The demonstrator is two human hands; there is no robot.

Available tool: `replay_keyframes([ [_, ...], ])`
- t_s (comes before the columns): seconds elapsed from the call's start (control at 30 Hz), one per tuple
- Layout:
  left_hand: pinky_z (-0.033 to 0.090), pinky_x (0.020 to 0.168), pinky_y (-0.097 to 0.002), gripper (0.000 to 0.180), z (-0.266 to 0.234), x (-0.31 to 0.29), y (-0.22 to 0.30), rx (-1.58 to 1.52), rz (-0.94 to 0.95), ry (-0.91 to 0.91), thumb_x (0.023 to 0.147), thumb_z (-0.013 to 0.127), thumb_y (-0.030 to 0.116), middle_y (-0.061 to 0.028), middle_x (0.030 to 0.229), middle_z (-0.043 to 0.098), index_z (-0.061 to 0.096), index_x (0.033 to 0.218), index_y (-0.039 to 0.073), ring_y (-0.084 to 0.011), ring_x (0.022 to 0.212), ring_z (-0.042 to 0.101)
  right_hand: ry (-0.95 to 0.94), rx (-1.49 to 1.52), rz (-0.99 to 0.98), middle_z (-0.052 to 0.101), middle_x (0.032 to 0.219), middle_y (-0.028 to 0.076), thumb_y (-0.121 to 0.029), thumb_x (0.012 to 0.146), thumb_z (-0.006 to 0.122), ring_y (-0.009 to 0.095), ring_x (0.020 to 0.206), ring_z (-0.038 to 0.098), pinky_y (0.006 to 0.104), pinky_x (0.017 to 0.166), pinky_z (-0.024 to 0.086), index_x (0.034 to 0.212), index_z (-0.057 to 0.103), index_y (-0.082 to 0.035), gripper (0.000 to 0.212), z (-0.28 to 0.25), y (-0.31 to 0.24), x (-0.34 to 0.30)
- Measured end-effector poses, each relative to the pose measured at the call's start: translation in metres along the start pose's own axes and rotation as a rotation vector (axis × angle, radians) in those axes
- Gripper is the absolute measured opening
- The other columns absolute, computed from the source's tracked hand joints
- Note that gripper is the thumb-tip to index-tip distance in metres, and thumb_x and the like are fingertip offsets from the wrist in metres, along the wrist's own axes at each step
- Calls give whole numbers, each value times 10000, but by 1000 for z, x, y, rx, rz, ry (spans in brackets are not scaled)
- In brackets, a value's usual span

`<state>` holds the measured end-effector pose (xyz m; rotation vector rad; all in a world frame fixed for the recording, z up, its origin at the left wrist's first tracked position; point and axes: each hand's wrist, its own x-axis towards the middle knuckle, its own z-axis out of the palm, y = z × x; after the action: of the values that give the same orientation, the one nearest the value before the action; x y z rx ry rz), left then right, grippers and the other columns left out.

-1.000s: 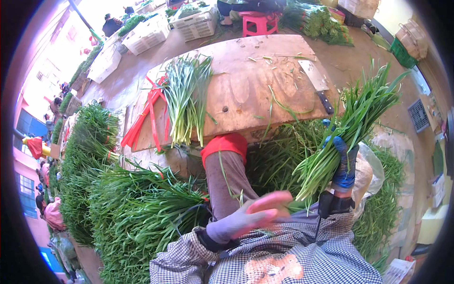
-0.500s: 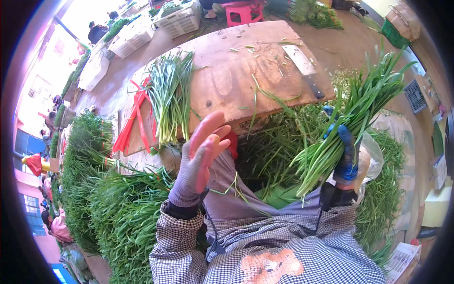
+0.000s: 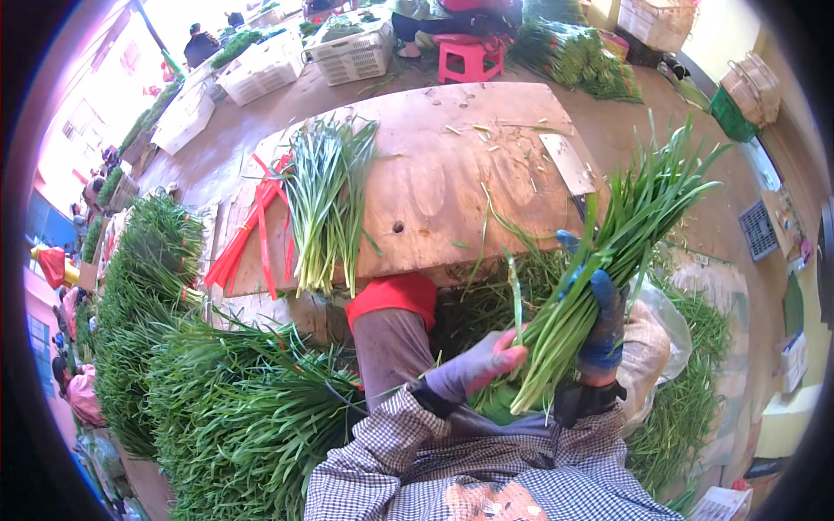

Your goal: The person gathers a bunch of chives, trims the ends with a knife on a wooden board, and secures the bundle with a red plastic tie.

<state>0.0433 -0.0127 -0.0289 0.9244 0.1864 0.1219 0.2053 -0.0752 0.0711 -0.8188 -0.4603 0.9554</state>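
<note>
My right hand (image 3: 605, 321), in a blue-coated glove, is wrapped round a thick bunch of green garlic chives (image 3: 630, 217). The bunch slants, leaves up to the right and pale stem ends low on the left. At those stems is my left hand (image 3: 478, 365), in a mauve glove with pink fingers. Its thumb and fingers are pinched on a single chive leaf (image 3: 515, 295) that sticks upward. A smaller bunch of chives (image 3: 326, 200) lies on the wooden board (image 3: 434, 200) in front of me, beside red ties (image 3: 252, 226).
A knife (image 3: 566, 163) lies at the board's right side, its handle partly covered by leaves. Large chive heaps (image 3: 243, 408) stand at my left, and loose chives (image 3: 686, 391) lie at my right. Farther off are white crates (image 3: 352, 56), a pink stool (image 3: 469, 59) and other people.
My left hand has come down and right from above my lap to the stem ends, its spread fingers now pinched together. The held bunch has shifted slightly left and lower.
</note>
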Motion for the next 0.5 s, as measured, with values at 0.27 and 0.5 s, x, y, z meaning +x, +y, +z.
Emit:
replay_keyframes([
  [0.27,563,845,-426,602,7,-8,-31,-515,-132,209,863,694,294,-115,1094,644,444,1347,38,-242,973,663,-42,-1402,-51,589,698,189,-528,927,551,198,628,546,395,612,436,985,646,29,567,-94,62,25],
  [0.5,513,766,-271,430,9,5,-42,-58,-82,476,797,775,109,-38,1012,667,602,1180,17,-123,849,632,-106,-766,78,642,1142,58,-241,841,751,110,960,577,262,869,469,1337,487,30,624,-78,67,-25],
])
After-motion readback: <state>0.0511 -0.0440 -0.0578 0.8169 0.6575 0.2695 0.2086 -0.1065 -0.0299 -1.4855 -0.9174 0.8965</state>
